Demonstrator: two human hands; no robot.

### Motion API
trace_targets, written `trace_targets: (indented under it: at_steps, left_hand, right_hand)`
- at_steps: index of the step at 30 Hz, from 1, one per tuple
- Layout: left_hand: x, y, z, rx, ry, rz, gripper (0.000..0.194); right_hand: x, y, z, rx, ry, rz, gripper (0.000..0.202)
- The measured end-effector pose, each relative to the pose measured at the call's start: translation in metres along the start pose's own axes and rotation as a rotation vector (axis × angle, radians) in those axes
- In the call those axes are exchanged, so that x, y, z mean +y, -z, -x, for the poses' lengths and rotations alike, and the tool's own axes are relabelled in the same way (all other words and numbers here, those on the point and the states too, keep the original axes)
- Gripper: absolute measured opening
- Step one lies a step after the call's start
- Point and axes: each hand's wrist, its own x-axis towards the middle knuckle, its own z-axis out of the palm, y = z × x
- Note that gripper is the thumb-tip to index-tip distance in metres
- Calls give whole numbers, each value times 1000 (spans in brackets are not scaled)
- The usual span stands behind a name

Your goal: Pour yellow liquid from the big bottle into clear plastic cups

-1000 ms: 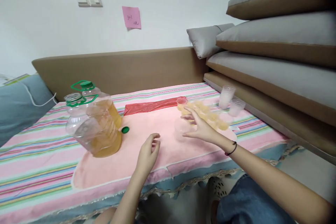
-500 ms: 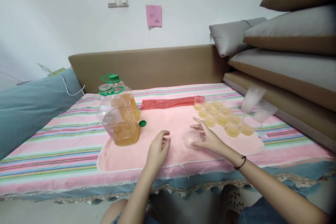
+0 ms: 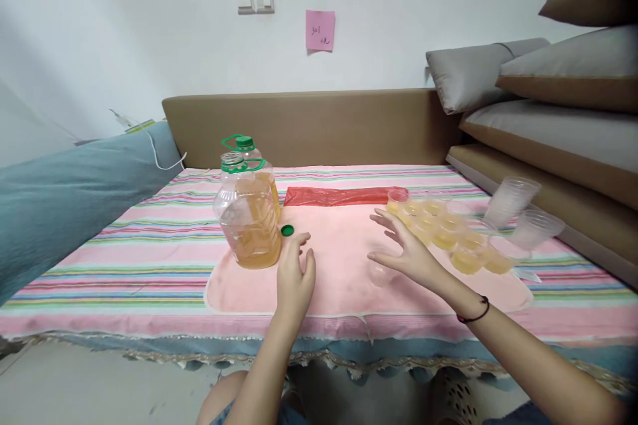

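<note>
Indoors, a white wall [image 3: 373,26] rises behind a striped cloth [image 3: 139,239] bearing a pink mat [image 3: 343,232].
The uncapped jug [image 3: 252,232] stands near my left hand [image 3: 295,279], its thumb and fingers apart; my right hand [image 3: 416,262] is spread open, the clear cup [image 3: 381,271] just below its thumb, though I can't tell whether they touch.

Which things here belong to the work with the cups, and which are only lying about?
Likely in the work:
open jug
capped jug behind it
loose green cap
cups of yellow liquid
clear cup by the right hand
stacked cups

Probably just lying about:
white cable
cushions
pink note
perhaps red plastic
</note>
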Motion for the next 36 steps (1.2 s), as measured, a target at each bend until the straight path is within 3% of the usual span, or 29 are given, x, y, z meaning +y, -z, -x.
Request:
trace_targets:
  at_steps: [6,9,12,18,20,26,31,36]
  left_hand:
    - [-1,44,-11,481,-99,-46,20]
    - [-5,66,-14,599,-98,-70,20]
    - [-15,83,-14,671,55,-63,22]
    - [-44,103,-9,584,556,142,26]
    - [-48,106,-6,531,649,214,28]
    - [-41,106,1,460,674,186,32]
    - [-39,102,-1,432,695,354,30]
    - [-30,98,-4,492,681,427,27]
  right_hand:
    - [-35,-66,-39,-49,98,-156,71]
    - [-33,-108,-57,-92,80,-245,74]
    - [-25,-148,-71,-122,56,-320,81]
    - [-8,-206,-100,-142,77,-397,111]
    - [-5,-217,-108,-146,93,-416,119]
    - [-11,-238,-117,-154,144,-451,122]
    - [-20,-245,-119,-94,192,-506,117]
    - [-21,-248,-116,-6,200,-516,105]
